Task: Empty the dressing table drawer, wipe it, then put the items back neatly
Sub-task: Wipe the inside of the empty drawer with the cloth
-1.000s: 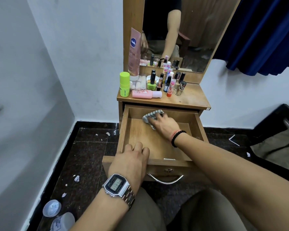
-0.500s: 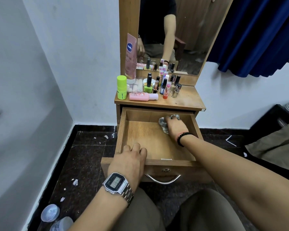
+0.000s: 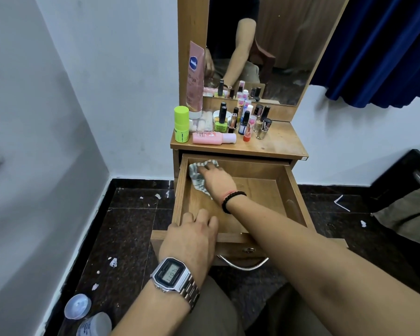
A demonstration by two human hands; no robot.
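The wooden drawer (image 3: 294, 197) stands pulled out of the dressing table, with only a cloth inside. My right hand (image 3: 216, 179) presses a grey checked cloth (image 3: 196, 177) into the drawer's far left corner, fingers spread flat on it. My left hand (image 3: 192, 236), with a watch on the wrist, grips the drawer's front edge, its fingers curled over the rim. The emptied items stand on the table top (image 3: 277, 141): a green bottle (image 3: 181, 124), a pink bottle (image 3: 212, 138) lying flat, a tall pink tube (image 3: 195, 78) and several small nail polish bottles (image 3: 246, 122).
A mirror (image 3: 264, 44) rises behind the table top. White walls close in on the left. Two white jars (image 3: 83, 314) and paper scraps lie on the dark floor at lower left. A blue curtain (image 3: 378, 44) hangs at right, above a dark bag (image 3: 403, 180).
My right hand has slid the cloth from the drawer's back right across to its far left corner. My left hand has stayed on the front edge.
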